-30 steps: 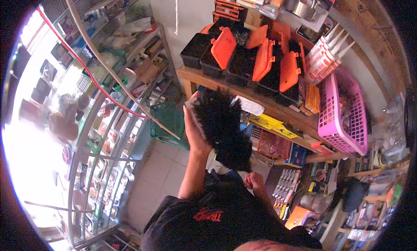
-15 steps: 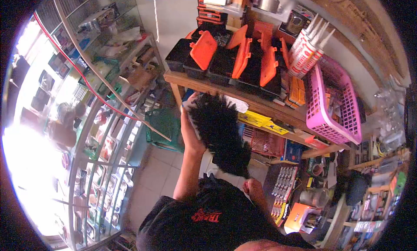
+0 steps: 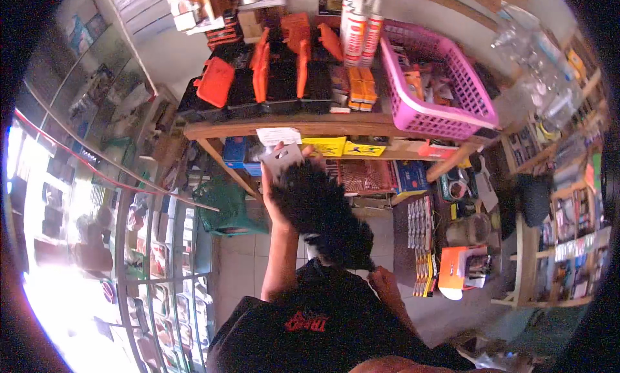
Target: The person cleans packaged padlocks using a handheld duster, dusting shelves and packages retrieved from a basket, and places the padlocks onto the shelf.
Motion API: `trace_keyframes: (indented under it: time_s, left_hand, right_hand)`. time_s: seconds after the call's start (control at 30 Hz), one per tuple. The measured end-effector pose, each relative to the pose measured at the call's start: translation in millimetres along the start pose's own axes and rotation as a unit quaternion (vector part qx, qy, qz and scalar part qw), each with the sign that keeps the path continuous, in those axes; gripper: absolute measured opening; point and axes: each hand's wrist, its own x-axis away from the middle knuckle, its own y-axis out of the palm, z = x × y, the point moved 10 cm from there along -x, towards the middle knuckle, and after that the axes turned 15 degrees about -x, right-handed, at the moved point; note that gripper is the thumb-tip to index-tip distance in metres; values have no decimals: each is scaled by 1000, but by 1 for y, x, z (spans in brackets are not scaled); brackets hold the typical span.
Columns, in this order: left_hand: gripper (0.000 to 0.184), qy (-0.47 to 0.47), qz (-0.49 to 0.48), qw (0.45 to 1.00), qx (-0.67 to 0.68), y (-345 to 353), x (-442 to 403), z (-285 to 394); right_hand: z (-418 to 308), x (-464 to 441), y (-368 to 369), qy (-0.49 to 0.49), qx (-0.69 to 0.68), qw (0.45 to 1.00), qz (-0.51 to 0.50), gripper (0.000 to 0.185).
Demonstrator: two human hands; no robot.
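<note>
A black bristly brush (image 3: 320, 205) slants across the middle, with a pale plate or card (image 3: 282, 156) with a slot at its upper end. My left hand (image 3: 278, 202) grips that upper end from the left side, fingertips showing around the pale part. At the brush's lower tip is my right hand (image 3: 385, 284), closed with its fingers curled against the bristle end. Exactly what its fingers pinch is small and partly hidden. The brush hangs over the front of my black shirt (image 3: 303, 334).
Ahead is a wooden shelf (image 3: 336, 126) carrying black bins with orange lids (image 3: 216, 82), sealant tubes (image 3: 361, 34) and a pink basket (image 3: 445, 118). Yellow packets (image 3: 326, 146) sit below. A green plastic stool or chair (image 3: 226, 208) and a glass case (image 3: 168, 237) stand left.
My view has swung right, so the shelf and bins appear farther left. The brush stays in my hands, and the slotted pale part at its top now shows more plainly.
</note>
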Motion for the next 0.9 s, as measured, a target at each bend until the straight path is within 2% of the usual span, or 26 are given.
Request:
trace_keyframes:
  time_s: [0.03, 0.1, 0.13, 0.17, 0.2, 0.23, 0.27, 0.3, 0.33, 0.4, 0.43, 0.5, 0.6, 0.63, 0.7, 0.83, 0.9]
  left_hand:
    - [55, -25, 4, 1000, 11, 3, 6, -11]
    - [51, -72, 12, 997, 28, 8, 24, -30]
    - [50, -41, 27, 990, -133, -4, 35, -36]
    - [49, -6, 41, 956, -291, -21, 47, -46]
    - [49, -9, 42, 955, -294, -22, 55, -50]
    - [48, -13, 43, 954, -298, -23, 63, -54]
    - [48, -59, 31, 987, -148, -15, 70, -61]
    - [48, -65, 28, 990, -119, -16, 79, -62]
    - [48, -72, 26, 993, -90, -18, 87, -63]
    - [48, -9, 41, 959, -279, -51, 100, -56]
    - [48, -52, 44, 985, -157, -43, 105, -56]
    - [47, -140, 48, 985, 87, -14, 116, -51]
    - [49, -62, 111, 979, -161, -34, 149, -25]
    - [51, -80, 113, 982, -129, -28, 152, -25]
    - [54, -109, 122, 985, -59, -10, 155, -23]
    - [57, -107, 168, 977, -74, -25, 163, -15]
    - [57, -96, 168, 978, -77, -33, 159, -21]
  right_hand:
    - [3, 9, -7, 1, -5, 1000, 7, 46]
    - [21, 22, -14, 71, -51, 996, 13, 47]
    - [24, 25, -15, 75, -22, 997, 10, 49]
    - [27, 25, -15, 79, 7, 997, 6, 50]
    - [28, 23, -15, 82, 37, 996, 1, 52]
    - [21, 25, -9, 95, -39, 995, -14, 55]
    - [6, 29, 0, 109, -114, 987, -31, 57]
    - [-4, 35, 9, 124, -187, 973, -50, 60]
    - [-7, 40, 15, 126, -188, 971, -75, 62]
    - [-12, 48, 25, 133, -189, 965, -126, 66]
    - [-19, 51, 30, 125, -206, 956, -169, 68]
    - [-30, 61, 48, 114, -251, 928, -249, 71]
    - [16, 61, 44, 192, -227, 938, -181, 73]
    - [1, 61, 46, 204, -192, 941, -192, 69]
    - [14, 64, 49, 208, -222, 935, -182, 64]
    - [10, 84, 58, 233, -290, 910, -182, 57]
    - [18, 84, 54, 202, -287, 923, -160, 55]
